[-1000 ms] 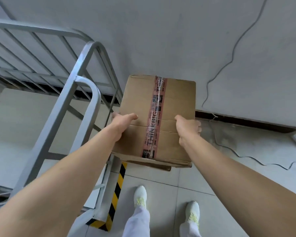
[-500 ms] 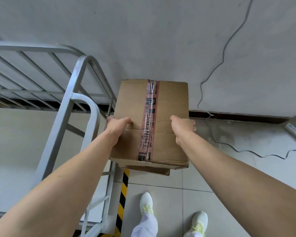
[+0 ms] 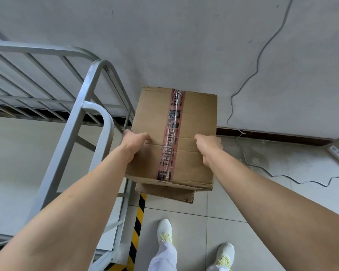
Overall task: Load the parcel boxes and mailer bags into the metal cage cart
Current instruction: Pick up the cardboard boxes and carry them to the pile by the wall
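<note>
Beside the cage cart: you stand just right of the metal cage cart [image 3: 90, 90], with its grey corner post between you and the pale deck inside.
Box: the taped cardboard box [image 3: 194, 118] hangs in the air ahead of you, outside the cart's side rail and just beside its bars — not yet loaded.
Left hand: your left hand [image 3: 134, 140] grips the box's left edge, thumb on top, fingers wrapped down the side.
Right hand: your right hand [image 3: 208, 145] mirrors it on the right edge.
Why this hold: gripping opposite edges partway along the length probably keeps the load level and your view over it open.
Underneath: a smaller box [image 3: 164, 193] shows below the near edge, touching the top one. It looks carried as a stack, but what supports it is hidden.
Next move: the load likely has to swing left past the curved post, so keep the lower box from sliding.
Floor: a yellow-and-black stripe [image 3: 137, 222] runs by your shoes [image 3: 164, 229], and a cable [image 3: 282, 176] trails at right — mind your footing.
</note>
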`<act>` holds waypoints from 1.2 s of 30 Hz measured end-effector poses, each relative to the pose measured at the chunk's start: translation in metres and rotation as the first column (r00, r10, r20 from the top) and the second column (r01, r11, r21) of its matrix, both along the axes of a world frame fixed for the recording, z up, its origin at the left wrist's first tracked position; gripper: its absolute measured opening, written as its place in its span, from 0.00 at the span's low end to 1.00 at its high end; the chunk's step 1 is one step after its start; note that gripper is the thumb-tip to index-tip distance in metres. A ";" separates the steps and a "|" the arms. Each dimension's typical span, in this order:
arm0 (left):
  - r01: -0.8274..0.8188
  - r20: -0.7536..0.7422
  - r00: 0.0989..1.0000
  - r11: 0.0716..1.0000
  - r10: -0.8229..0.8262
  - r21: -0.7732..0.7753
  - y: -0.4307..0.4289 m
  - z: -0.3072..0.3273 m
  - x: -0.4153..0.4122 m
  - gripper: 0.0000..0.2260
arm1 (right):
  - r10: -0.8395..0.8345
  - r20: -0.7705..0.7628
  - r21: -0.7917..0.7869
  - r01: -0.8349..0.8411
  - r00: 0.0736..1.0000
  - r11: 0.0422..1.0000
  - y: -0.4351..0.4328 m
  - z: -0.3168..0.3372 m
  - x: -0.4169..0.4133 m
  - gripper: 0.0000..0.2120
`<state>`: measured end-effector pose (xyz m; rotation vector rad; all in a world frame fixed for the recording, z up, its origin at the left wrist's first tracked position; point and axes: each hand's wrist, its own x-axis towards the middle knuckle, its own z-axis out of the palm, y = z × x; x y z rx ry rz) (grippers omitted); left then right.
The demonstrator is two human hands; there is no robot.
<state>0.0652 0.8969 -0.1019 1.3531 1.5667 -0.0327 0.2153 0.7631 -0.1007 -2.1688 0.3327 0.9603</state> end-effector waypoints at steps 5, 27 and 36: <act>0.062 -0.047 0.997 0.983 -0.055 0.173 -0.008 0.028 0.014 0.36 | 0.121 0.131 -0.049 -0.115 0.984 0.992 -0.003 0.020 -0.001 0.35; 0.744 0.349 0.378 0.506 -0.857 0.436 -0.318 0.251 0.247 0.19 | -0.295 0.429 0.386 0.122 0.853 0.914 -0.321 0.229 0.125 0.30; 0.860 0.356 -0.342 -0.137 -0.870 0.492 -0.524 0.277 0.255 0.16 | -0.783 0.434 0.435 0.657 0.446 0.615 -0.519 0.245 0.041 0.25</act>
